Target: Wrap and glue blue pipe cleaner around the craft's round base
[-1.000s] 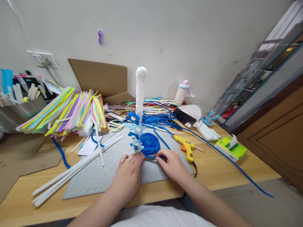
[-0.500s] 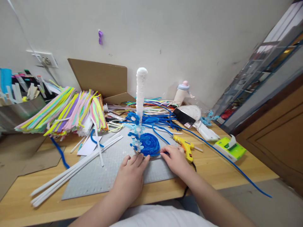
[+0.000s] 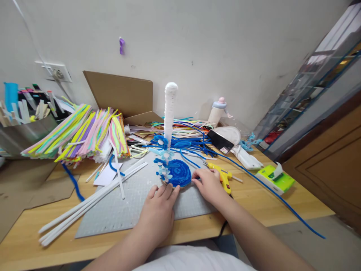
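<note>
A blue coiled disc (image 3: 180, 172) lies on the grey cutting mat (image 3: 135, 203). At its left edge a white fuzzy column (image 3: 170, 113) stands upright, with blue and light-blue flowers (image 3: 166, 155) up its lower part. My left hand (image 3: 159, 209) rests at the disc's near left edge, fingers spread and fingertips touching the rim below the flowers. At the disc's right edge is my right hand (image 3: 207, 184), its thumb and index finger drawn close together; whatever lies between them is too small to make out.
Right of my right hand lies a yellow glue gun (image 3: 224, 178). White stems (image 3: 93, 203) cross the mat's left side. Behind are blue stems (image 3: 197, 143), a phone (image 3: 220, 141) and colourful bundles (image 3: 84, 131). A green packet (image 3: 275, 178) sits far right.
The whole view has shifted slightly. The disc's near right rim shows a little differently between my hands, which stay at its edges.
</note>
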A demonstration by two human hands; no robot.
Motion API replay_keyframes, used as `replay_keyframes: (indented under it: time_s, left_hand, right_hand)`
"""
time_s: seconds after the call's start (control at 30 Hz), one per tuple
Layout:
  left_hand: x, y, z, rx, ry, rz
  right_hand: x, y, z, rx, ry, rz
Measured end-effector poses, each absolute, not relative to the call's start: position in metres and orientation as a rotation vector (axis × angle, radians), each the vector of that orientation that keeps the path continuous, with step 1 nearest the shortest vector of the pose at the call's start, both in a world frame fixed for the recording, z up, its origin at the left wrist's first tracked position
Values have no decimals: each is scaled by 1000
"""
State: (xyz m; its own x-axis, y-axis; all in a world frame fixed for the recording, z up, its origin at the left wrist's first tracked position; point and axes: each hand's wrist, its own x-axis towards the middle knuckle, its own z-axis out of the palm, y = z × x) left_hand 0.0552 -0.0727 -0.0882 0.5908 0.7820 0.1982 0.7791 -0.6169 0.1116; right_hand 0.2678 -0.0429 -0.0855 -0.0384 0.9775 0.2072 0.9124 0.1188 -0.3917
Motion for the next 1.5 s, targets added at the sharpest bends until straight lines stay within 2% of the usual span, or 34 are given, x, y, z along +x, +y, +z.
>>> replay_keyframes:
  time_s: [0.47, 0.97, 1.23, 1.5]
  left_hand:
    - [56, -74, -90, 2824, 1383, 361]
    - [56, -75, -93, 2883, 1383, 291]
    - [55, -75, -94, 2875, 1366, 331]
    - [56, -82, -98, 2825, 1533, 423]
  right_hand:
    - [275, -32, -90, -1715, -2079, 215]
    - [279, -19, -88, -1646, -2114, 436]
    - [277, -18, -81, -1681, -2165, 475]
    - [278, -16, -80, -1686, -2209, 449]
